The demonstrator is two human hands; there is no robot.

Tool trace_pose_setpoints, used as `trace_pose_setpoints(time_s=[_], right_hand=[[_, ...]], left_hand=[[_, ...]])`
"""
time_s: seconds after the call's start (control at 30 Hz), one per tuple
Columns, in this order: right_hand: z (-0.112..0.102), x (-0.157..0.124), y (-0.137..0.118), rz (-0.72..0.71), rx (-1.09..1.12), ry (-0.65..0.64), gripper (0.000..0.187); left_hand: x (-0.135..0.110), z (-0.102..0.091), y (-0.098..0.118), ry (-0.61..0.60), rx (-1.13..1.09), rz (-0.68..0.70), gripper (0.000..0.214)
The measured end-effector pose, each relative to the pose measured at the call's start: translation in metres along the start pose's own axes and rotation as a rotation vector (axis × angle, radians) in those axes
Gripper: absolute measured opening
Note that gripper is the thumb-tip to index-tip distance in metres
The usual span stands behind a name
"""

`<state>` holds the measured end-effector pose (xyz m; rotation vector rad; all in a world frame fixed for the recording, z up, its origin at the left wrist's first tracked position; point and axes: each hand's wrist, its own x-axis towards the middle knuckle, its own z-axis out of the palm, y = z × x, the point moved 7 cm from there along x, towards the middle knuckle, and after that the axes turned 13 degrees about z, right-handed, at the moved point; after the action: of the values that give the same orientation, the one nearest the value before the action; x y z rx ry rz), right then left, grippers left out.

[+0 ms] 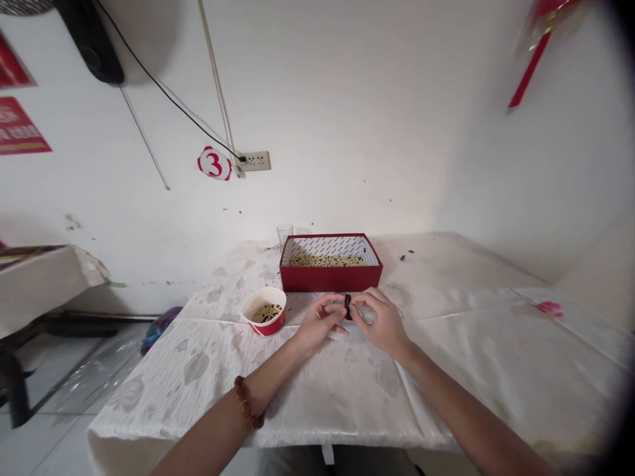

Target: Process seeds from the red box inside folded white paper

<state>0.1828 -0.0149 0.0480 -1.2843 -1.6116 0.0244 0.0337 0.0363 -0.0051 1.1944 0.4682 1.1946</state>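
My left hand (320,322) and my right hand (381,320) meet over the white tablecloth (307,383), just in front of a red box (331,274). Both pinch a small dark object (348,305) between their fingertips; I cannot make out what it is. The red box has a patterned white lining and holds a layer of mixed light and dark grains. A red-and-white paper bowl (264,311) with similar grains stands left of my left hand. A beaded bracelet (247,401) is on my left wrist.
A small clear glass (284,235) stands behind the box by the white wall. A pink scrap (548,307) lies on the table at right. Another table (44,274) is at the left; a wall socket (254,160) and a number 3 sign (214,163) are on the wall.
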Motion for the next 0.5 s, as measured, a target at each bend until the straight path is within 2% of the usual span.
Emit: trace_pose_setpoints(time_s=[0.13, 0.27, 0.4, 0.5], right_hand=[[-0.004, 0.001, 0.003, 0.013, 0.021, 0.052, 0.007], [-0.011, 0.005, -0.003, -0.014, 0.130, 0.081, 0.006], [-0.010, 0.017, -0.038, -0.118, 0.202, 0.111, 0.008], [0.008, 0.037, -0.079, -0.227, 0.231, 0.073, 0.009]], left_hand=[[0.000, 0.000, -0.002, -0.004, 0.004, -0.024, 0.061], [0.001, -0.005, -0.006, 0.046, 0.013, -0.041, 0.061], [0.002, -0.008, -0.003, 0.091, 0.067, 0.011, 0.054], [0.002, -0.010, 0.004, 0.130, 0.128, 0.076, 0.047]])
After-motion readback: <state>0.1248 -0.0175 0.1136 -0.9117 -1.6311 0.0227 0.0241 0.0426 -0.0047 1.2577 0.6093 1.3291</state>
